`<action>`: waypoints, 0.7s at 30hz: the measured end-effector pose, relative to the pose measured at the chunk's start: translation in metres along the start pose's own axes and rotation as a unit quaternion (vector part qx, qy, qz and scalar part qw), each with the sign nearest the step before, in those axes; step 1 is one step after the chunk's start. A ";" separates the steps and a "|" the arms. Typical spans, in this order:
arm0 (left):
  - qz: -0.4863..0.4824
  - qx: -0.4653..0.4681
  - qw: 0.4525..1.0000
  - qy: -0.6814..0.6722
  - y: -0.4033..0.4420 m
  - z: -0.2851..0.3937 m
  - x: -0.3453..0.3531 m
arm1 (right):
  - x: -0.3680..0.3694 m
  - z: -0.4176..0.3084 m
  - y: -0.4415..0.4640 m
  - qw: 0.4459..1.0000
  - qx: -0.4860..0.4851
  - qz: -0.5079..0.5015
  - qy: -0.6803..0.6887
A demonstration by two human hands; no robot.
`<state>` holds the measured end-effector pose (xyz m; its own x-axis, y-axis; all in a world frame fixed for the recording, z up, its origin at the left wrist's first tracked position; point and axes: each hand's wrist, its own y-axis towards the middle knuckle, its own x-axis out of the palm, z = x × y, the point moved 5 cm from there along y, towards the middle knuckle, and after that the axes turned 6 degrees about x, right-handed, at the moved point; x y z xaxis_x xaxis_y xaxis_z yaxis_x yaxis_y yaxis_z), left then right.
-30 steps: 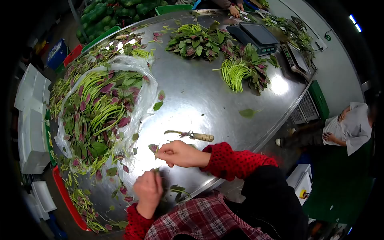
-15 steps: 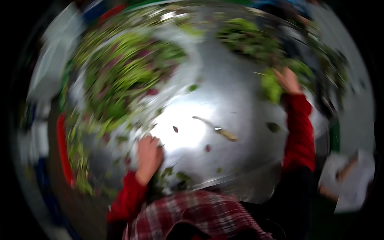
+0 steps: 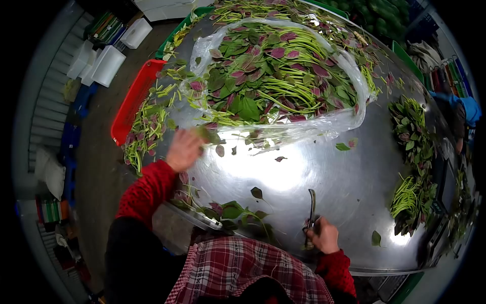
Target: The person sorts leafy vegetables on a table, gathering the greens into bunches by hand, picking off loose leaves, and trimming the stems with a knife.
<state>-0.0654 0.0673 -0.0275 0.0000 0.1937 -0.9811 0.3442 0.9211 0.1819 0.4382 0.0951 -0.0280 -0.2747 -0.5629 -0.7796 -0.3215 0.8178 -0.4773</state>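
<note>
My right hand is closed round the wooden handle of a small knife, whose curved blade points away from me above the metal table. My left hand is blurred beside the lower left edge of a clear plastic bag, next to some leaves; its fingers are too smeared to read. Green and purple leafy stems fill the opened bag. Loose leaves and stems lie at the near edge between my hands.
A red crate stands at the table's left edge, beside scattered stems. At the right lie leafy bunches, one with pale green stems. Part of a person shows at the far right.
The view has swung left. My right hand has left the leafy bunch on the right and taken hold of the knife. My left hand has moved towards the bag's lower left edge.
</note>
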 end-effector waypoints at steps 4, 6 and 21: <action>-0.001 -0.246 0.957 0.154 -0.038 -0.100 -0.003 | -0.032 -0.040 0.022 0.999 -0.006 -0.030 -0.028; 0.033 -0.283 0.944 0.167 -0.030 -0.099 -0.015 | -0.044 -0.052 0.040 0.997 -0.072 0.031 -0.026; 0.232 -0.023 0.962 -0.146 0.236 0.000 -0.058 | -0.087 -0.106 0.222 0.929 -0.195 0.314 0.002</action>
<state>0.0156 0.2735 0.0723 0.4089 0.4900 -0.7698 0.2016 0.7742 0.5999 0.2951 0.3130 -0.0231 -0.5226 0.0097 -0.8525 -0.3993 0.8807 0.2548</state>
